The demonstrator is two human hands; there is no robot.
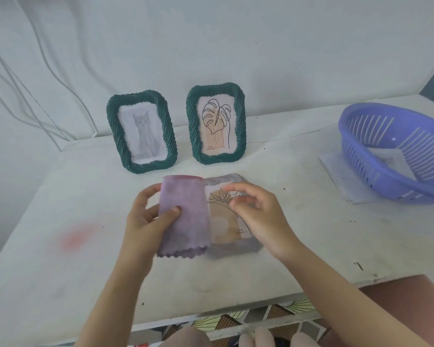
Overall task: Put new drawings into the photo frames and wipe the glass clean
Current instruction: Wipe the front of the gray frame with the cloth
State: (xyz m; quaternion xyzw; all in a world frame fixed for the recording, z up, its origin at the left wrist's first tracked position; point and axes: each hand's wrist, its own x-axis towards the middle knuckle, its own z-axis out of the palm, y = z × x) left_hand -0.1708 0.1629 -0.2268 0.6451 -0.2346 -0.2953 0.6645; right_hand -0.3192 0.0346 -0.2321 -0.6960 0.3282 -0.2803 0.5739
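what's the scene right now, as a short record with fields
surface: white table
standing frames: two green frames upright at the back, cat drawing frame on the left, leaf drawing frame on the right
third frame: blurred frame with a plant drawing, in front of the person
cloth: purple cloth over the left part of that frame
left hand: gripping the cloth
right hand: on the frame's right side, fingers curled
basket: purple slotted basket at the right, tilted
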